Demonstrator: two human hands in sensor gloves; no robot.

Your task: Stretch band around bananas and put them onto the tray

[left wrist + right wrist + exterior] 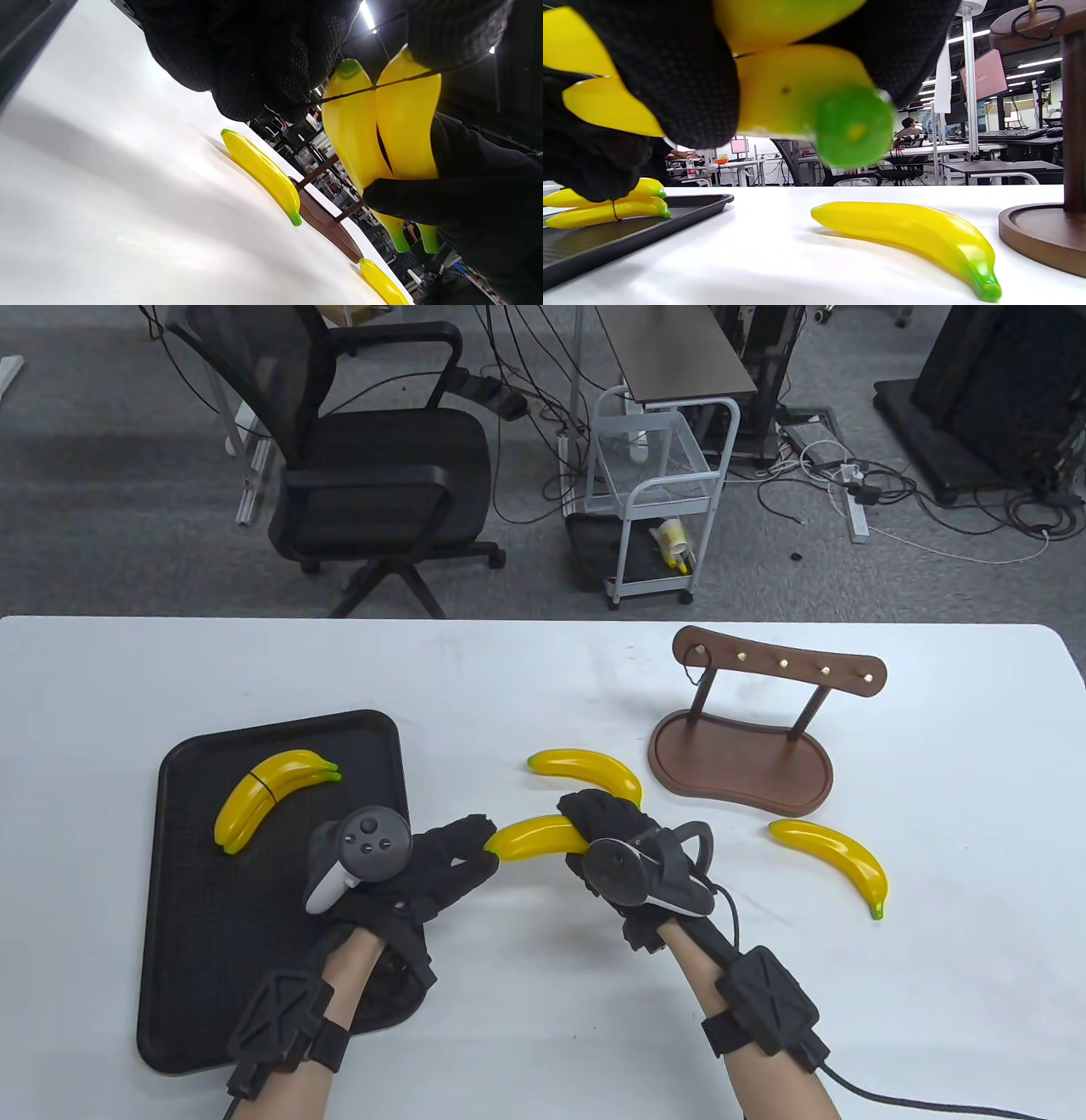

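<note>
My right hand (604,824) grips two yellow bananas (534,838) side by side, just above the table between the tray and the stand. In the left wrist view the pair of bananas (382,127) shows a thin black band (373,87) stretched across its upper end. My left hand (477,841) pinches that band at the bananas' left tip. The black tray (195,899) lies to the left and holds a banded pair of bananas (267,797). In the right wrist view the held bananas (789,89) fill the top, with my fingers (670,76) curled round them.
Two loose bananas lie on the white table: one (585,770) just behind my right hand, one (836,857) to its right. A brown wooden stand (742,755) with brass hooks is at the back right, and a spare band (1037,21) hangs from it.
</note>
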